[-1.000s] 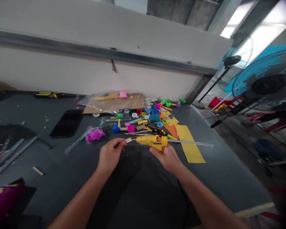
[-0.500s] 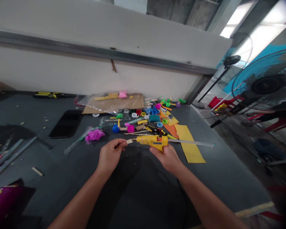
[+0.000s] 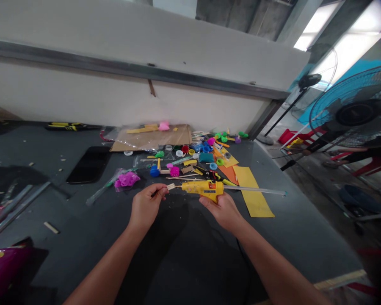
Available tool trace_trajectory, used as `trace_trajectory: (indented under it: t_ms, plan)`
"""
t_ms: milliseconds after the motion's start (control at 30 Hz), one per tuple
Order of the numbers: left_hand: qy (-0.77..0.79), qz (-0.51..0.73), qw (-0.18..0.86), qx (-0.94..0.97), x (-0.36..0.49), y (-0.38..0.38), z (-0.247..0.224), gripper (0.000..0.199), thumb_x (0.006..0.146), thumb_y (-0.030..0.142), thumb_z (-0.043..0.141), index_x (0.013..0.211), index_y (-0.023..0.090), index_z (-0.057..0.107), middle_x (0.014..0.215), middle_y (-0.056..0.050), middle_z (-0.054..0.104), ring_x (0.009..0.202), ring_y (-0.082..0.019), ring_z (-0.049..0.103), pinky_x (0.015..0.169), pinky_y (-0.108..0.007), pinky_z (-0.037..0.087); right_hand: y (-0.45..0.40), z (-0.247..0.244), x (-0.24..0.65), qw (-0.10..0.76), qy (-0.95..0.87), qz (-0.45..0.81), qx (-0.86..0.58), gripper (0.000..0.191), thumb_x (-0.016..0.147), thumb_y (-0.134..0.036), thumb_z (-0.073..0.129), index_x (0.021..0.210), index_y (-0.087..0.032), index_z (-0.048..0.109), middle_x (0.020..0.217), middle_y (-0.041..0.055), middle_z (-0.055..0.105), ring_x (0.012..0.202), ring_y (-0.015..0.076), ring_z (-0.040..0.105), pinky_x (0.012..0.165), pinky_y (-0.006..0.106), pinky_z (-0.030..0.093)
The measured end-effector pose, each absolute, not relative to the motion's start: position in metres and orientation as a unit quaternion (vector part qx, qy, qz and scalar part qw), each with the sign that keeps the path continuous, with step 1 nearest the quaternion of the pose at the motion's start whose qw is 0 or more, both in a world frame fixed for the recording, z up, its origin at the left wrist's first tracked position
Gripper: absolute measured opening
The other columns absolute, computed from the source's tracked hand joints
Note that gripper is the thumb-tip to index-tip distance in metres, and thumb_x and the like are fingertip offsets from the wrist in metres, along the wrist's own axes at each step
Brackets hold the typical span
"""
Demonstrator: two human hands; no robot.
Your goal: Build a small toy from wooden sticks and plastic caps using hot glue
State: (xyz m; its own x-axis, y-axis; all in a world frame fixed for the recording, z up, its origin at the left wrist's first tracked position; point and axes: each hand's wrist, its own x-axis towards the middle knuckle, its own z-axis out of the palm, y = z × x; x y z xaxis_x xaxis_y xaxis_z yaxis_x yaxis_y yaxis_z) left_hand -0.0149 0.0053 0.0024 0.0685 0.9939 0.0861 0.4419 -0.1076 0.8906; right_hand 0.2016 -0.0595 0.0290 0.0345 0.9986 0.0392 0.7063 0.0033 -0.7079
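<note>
Between the thumb and fingers of my left hand [image 3: 148,207] are small pale wooden stick pieces [image 3: 171,186]. My right hand [image 3: 224,212] is wrapped round the handle of a yellow hot glue gun [image 3: 203,188], which points left. Its nozzle is at the free end of the wooden pieces; whether they touch is too small to tell. A clear glue stick [image 3: 257,191] juts from the gun's back. Just beyond the gun lie a small build with a blue and a magenta wheel [image 3: 174,171], and a yellow foam sheet [image 3: 254,192].
A black phone [image 3: 88,165] and magenta clay [image 3: 127,179] lie to the left. Behind are bottle caps [image 3: 185,149], cardboard [image 3: 178,136] and black-handled pliers [image 3: 65,126]. A purple object [image 3: 9,267] sits near left. A fan [image 3: 355,112] stands beyond the table's right edge.
The wooden pieces in my left hand have tilted and shifted slightly left. My right hand and the glue gun have hardly moved.
</note>
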Motion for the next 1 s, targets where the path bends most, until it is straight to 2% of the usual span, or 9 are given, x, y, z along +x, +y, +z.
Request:
trace_trajectory:
  t_ms: [367, 667, 1000]
  plan:
    - [0.564, 0.379, 0.367, 0.636, -0.0147, 0.0051, -0.0004, 0.022, 0.076, 0.036, 0.054, 0.082, 0.020, 0.067, 0.069, 0.000, 0.069, 0.062, -0.015, 0.062, 0.061, -0.024, 0.046, -0.0581, 0.0261, 0.2023, 0.321, -0.640, 0.271, -0.644, 0.031, 0.082, -0.045, 0.050, 0.094, -0.022, 0.066, 0.087, 0.0041, 0.071, 0.085, 0.0230, 0.066, 0.074, 0.031, 0.050]
    - [0.563, 0.375, 0.365, 0.639, -0.0127, 0.0044, 0.0024, 0.020, 0.075, 0.036, 0.055, 0.079, 0.021, 0.067, 0.066, 0.001, 0.068, 0.060, -0.016, 0.062, 0.060, -0.025, 0.047, -0.0584, 0.0286, 0.2020, 0.317, -0.644, 0.263, -0.645, 0.029, 0.082, -0.044, 0.051, 0.095, -0.024, 0.068, 0.096, 0.0044, 0.070, 0.097, 0.0257, 0.063, 0.079, 0.033, 0.050]
    - [0.557, 0.391, 0.393, 0.618, -0.0149, 0.0065, -0.0016, 0.023, 0.076, 0.037, 0.055, 0.082, 0.019, 0.068, 0.070, 0.000, 0.069, 0.062, -0.015, 0.062, 0.063, -0.025, 0.047, -0.0586, 0.0278, 0.2016, 0.311, -0.641, 0.264, -0.650, 0.030, 0.081, -0.045, 0.052, 0.094, -0.023, 0.068, 0.096, 0.0049, 0.070, 0.096, 0.0258, 0.064, 0.079, 0.034, 0.050]
